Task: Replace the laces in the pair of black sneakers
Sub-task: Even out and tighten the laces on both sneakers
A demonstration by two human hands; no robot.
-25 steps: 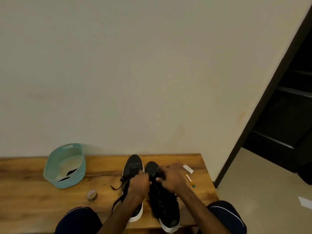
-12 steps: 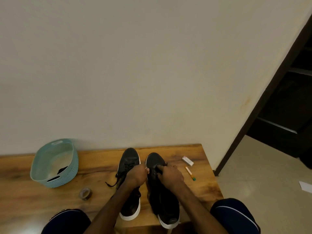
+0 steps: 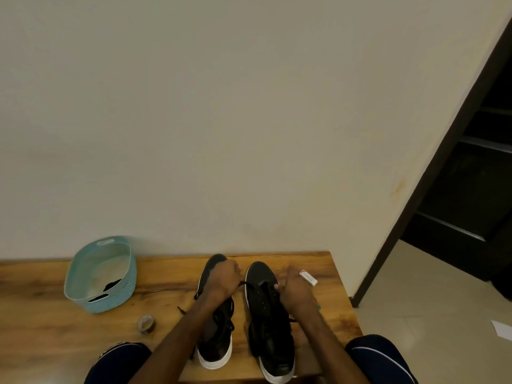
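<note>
In the head view your hands are apart, one on each side of the right sneaker (image 3: 270, 322), which lies on the bench (image 3: 55, 336) between them with its toe pointing away from you. Your left hand (image 3: 223, 278) hovers over the toe of the left sneaker (image 3: 217, 339), its fingers curled round the end of a black lace (image 3: 245, 284) that runs taut from it to the front eyelets of the right sneaker. Your right hand (image 3: 295, 288) sits fisted just beyond the sneaker's outer edge; whether it pinches the other lace end cannot be told from here. This looks like the evening-out pull at the first eyelets, so draw both sides outward with equal tension and compare the two ends before you cross them. Keep the lace flat, not twisted, and brace the sneaker so the pull does not drag it sideways. A small box (image 3: 308, 277) lies just past your right knuckles; pull no wider there or you may knock it. The basket (image 3: 110, 300) and tape roll (image 3: 146, 324) sit well to the outside of your left hand, out of the way.
</note>
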